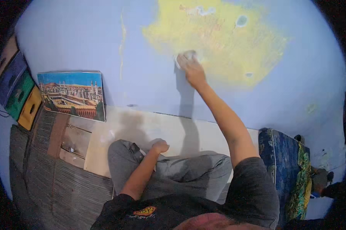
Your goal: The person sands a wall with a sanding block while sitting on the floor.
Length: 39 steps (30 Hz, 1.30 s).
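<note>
My right hand (192,71) reaches up with the arm stretched out and presses a thin pale pad (178,62) to the wall. Fingers cover most of the pad, so I cannot tell whether it is cloth or sandpaper. It touches the blue-lilac wall (150,80) at the lower left edge of a large yellow patch (219,46), where the surface looks scuffed. My left hand (160,146) is closed in a loose fist above my crossed legs in grey trousers (188,172). Nothing shows in that fist.
A picture panel of a city with minarets (71,94) leans on the wall at left, beside coloured drawers (23,92). A pale board (161,122) lies along the wall's foot, a striped mat (73,184) at lower left. A dark blue mattress (282,165) stands at right.
</note>
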Tool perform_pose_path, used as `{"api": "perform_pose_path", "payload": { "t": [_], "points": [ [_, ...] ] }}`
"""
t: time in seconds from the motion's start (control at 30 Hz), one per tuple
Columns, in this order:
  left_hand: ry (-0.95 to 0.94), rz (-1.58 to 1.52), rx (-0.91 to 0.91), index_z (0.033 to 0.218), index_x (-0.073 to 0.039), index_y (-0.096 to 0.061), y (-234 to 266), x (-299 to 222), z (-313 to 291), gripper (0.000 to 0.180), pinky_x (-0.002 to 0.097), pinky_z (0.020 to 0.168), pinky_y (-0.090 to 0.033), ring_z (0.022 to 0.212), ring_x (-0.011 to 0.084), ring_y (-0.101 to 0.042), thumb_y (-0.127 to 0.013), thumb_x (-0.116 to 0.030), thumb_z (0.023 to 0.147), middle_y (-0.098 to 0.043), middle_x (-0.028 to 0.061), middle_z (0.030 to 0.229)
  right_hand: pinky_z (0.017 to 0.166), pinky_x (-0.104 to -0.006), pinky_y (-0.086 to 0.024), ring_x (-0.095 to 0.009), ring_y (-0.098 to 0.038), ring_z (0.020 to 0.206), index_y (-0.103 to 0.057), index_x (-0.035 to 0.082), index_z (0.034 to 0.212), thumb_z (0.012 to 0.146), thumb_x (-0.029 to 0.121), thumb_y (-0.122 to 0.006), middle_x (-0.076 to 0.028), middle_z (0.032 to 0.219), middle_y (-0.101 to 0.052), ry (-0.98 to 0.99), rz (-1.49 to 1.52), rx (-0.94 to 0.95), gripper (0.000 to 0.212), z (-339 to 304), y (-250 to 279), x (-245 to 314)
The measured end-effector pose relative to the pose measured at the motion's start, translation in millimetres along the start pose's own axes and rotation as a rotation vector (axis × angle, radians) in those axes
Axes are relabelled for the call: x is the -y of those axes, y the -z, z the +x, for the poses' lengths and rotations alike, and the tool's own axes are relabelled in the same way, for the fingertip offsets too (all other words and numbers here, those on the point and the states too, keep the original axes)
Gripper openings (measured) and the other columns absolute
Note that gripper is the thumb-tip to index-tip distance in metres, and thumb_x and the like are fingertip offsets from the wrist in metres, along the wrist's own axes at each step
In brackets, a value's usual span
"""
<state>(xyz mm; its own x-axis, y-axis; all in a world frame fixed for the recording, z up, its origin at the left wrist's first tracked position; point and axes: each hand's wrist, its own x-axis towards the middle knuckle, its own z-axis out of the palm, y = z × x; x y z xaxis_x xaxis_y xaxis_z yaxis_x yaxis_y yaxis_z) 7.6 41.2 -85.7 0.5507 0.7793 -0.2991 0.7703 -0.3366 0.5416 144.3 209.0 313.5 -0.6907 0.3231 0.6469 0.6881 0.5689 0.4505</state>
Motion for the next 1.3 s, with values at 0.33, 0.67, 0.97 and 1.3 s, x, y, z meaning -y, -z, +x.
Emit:
{"api": "perform_pose_path", "payload": {
  "t": [0.33, 0.67, 0.97, 1.3],
  "points": [
    [0.202, -0.096, -0.118, 0.106, 0.004, -0.066, 19, -5, -23, 0.053, 0.0499, 0.093, -0.046, 0.105, 0.0423, -0.06, -0.048, -0.044, 0.091, -0.063, 0.0262, 0.112, 0.116, -0.0433, -0.026, -0.021, -0.039, 0.137, -0.049, 0.012, 0.135, 0.086, 0.004, -0.048, -0.004, 0.146, -0.045, 0.317, 0.066, 0.185, 0.05, 0, 39, -2],
    [0.052, 0.023, 0.076, 0.107, 0.004, -0.066, 12, -15, -11, 0.058, 0.0487, 0.1, -0.042, 0.113, 0.0402, -0.056, -0.04, -0.046, 0.092, -0.059, 0.025, 0.12, 0.114, -0.0475, -0.026, -0.028, -0.039, 0.136, -0.047, 0.014, 0.139, 0.088, 0.006, -0.052, -0.008, 0.145, -0.044, -0.19, -0.206, -0.28, 0.052, 80, 128, -114],
    [0.047, 0.087, 0.18, 0.115, -0.002, -0.063, 27, -24, -14, 0.053, 0.0488, 0.104, -0.039, 0.118, 0.0402, -0.053, -0.033, -0.041, 0.096, -0.056, 0.021, 0.128, 0.115, -0.0441, -0.027, -0.021, -0.038, 0.136, -0.05, 0.008, 0.134, 0.088, 0.009, -0.048, -0.004, 0.147, -0.041, 0.195, -0.024, 0.247, 0.047, -59, -23, -9],
    [0.07, 0.072, 0.008, 0.098, 0.004, -0.066, 43, 35, -34, 0.053, 0.0501, 0.094, -0.045, 0.105, 0.0436, -0.059, -0.046, -0.043, 0.088, -0.063, 0.0275, 0.107, 0.116, -0.044, -0.026, -0.02, -0.032, 0.14, -0.043, 0.015, 0.141, 0.085, 0.004, -0.049, -0.002, 0.15, -0.038, 0.248, 0.033, 0.203, 0.057, 5, 54, -24]
  ]
}}
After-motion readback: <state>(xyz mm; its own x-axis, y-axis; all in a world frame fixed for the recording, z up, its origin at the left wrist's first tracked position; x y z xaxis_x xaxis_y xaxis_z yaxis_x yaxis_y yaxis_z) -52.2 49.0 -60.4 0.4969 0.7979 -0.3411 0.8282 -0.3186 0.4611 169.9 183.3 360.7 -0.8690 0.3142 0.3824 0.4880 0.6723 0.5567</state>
